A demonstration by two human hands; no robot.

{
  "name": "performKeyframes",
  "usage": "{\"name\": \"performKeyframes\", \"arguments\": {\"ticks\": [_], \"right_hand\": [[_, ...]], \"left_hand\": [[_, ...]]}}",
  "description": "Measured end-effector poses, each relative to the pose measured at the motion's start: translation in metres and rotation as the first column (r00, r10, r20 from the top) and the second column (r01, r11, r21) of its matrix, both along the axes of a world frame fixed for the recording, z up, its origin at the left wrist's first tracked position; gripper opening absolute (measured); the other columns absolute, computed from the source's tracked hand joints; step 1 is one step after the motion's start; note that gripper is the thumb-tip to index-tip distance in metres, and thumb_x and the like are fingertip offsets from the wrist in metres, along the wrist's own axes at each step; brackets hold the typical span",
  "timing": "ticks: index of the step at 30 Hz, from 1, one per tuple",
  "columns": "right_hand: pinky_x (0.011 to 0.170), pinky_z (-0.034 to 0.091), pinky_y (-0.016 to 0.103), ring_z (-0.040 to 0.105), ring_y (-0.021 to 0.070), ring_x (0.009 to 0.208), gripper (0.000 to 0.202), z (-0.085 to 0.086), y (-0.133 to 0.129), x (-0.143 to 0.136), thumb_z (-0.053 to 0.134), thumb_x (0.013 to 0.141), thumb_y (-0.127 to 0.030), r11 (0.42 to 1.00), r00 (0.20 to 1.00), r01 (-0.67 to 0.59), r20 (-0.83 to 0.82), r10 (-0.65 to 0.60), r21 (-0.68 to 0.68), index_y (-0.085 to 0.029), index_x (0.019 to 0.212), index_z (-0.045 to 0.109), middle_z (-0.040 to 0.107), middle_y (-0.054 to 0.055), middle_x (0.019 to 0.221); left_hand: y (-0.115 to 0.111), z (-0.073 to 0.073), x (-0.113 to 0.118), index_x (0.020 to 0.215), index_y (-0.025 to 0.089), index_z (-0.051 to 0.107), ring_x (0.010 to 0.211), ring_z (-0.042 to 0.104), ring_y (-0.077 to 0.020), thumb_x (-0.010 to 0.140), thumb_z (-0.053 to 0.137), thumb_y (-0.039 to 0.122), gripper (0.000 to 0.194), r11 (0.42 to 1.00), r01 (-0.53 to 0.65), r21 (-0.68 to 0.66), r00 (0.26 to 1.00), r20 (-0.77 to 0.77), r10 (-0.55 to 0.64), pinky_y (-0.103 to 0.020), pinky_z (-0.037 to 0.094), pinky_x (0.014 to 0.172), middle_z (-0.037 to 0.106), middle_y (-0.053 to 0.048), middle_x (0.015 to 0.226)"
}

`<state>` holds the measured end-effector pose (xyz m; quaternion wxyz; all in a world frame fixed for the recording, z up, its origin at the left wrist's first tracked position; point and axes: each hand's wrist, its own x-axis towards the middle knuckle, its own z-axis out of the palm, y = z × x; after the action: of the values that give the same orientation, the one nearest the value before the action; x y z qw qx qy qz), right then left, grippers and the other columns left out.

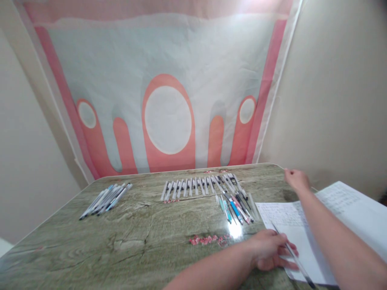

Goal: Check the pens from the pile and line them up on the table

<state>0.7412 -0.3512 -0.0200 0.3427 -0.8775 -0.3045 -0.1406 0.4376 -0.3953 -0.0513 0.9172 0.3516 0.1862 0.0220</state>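
Observation:
My left hand is over the near edge of an open notebook with handwriting on its pages. Between its thumb and fingers is a slim clear pen, slanting down to a dark end at lower right. My right hand reaches across the notebook to the table's far right edge. Its fingers are closed together, and whatever they may hold is too small to make out. Left of the notebook lies a loose heap of pen parts in blue, teal, pink and black.
A row of clear pen barrels and dark caps runs along the back of the wood-patterned table. Several pens lie bundled at the left. Behind the table hangs a pink and grey cloth.

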Motion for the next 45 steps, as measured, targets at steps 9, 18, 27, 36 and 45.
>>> {"name": "performKeyframes", "arguments": {"ticks": [9, 18, 27, 36, 45], "right_hand": [[0.053, 0.033, 0.025, 0.048, 0.0165, 0.057, 0.049, -0.022, 0.011, -0.038, 0.026, 0.079, -0.048, 0.944, 0.994, 0.096, 0.027, -0.11, 0.315, -0.013, 0.064, 0.057, 0.057, 0.008, 0.059], [0.05, 0.036, 0.022, 0.047, 0.011, 0.049, 0.042, 0.008, 0.043, -0.158, 0.037, 0.079, -0.048, 0.689, 0.684, -0.677, -0.123, 0.719, 0.259, -0.015, 0.057, 0.052, 0.052, 0.0, 0.051], [0.059, 0.038, 0.025, 0.048, 0.0131, 0.057, 0.033, -0.01, 0.038, -0.225, 0.035, 0.083, -0.038, 0.526, 0.546, -0.831, 0.089, 0.833, 0.179, -0.019, 0.063, 0.053, 0.053, 0.001, 0.058], [0.064, 0.04, 0.025, 0.052, 0.014, 0.068, 0.03, 0.007, 0.038, -0.225, 0.038, 0.083, -0.038, 0.314, 0.313, -0.949, 0.073, 0.947, 0.002, -0.019, 0.075, 0.059, 0.058, 0.004, 0.073], [0.062, 0.038, 0.023, 0.052, 0.0135, 0.066, 0.034, -0.002, 0.044, -0.223, 0.036, 0.083, -0.044, 0.377, 0.365, -0.915, 0.102, 0.925, -0.144, -0.021, 0.075, 0.059, 0.057, 0.002, 0.069]], "left_hand": [[0.053, 0.028, -0.031, 0.078, 0.013, 0.051, 0.066, 0.057, -0.0138, 0.066, 0.062, 0.036, 0.028, 0.972, -0.21, 0.109, 0.975, 0.09, 0.201, -0.028, 0.042, 0.061, 0.058, -0.006, 0.08], [0.154, 0.025, -0.095, 0.094, 0.013, 0.053, 0.082, 0.058, -0.0139, 0.069, 0.062, 0.029, 0.031, 0.711, -0.681, 0.176, 0.729, 0.254, 0.635, -0.029, 0.042, 0.082, 0.061, -0.008, 0.087], [0.154, 0.023, -0.098, 0.089, 0.014, 0.052, 0.087, 0.059, -0.0139, 0.071, 0.06, 0.022, 0.021, 0.68, -0.725, 0.113, 0.684, 0.242, 0.689, -0.031, 0.042, 0.087, 0.062, -0.008, 0.092], [0.155, 0.016, -0.099, 0.089, 0.014, 0.051, 0.091, 0.058, -0.0148, 0.07, 0.061, 0.02, 0.022, 0.673, -0.732, 0.104, 0.671, 0.278, 0.687, -0.031, 0.042, 0.088, 0.062, -0.008, 0.093], [0.155, 0.019, -0.099, 0.082, 0.013, 0.051, 0.086, 0.059, -0.0126, 0.069, 0.062, 0.023, 0.02, 0.639, -0.759, 0.124, 0.646, 0.266, 0.715, -0.029, 0.042, 0.088, 0.062, -0.006, 0.088]]}}
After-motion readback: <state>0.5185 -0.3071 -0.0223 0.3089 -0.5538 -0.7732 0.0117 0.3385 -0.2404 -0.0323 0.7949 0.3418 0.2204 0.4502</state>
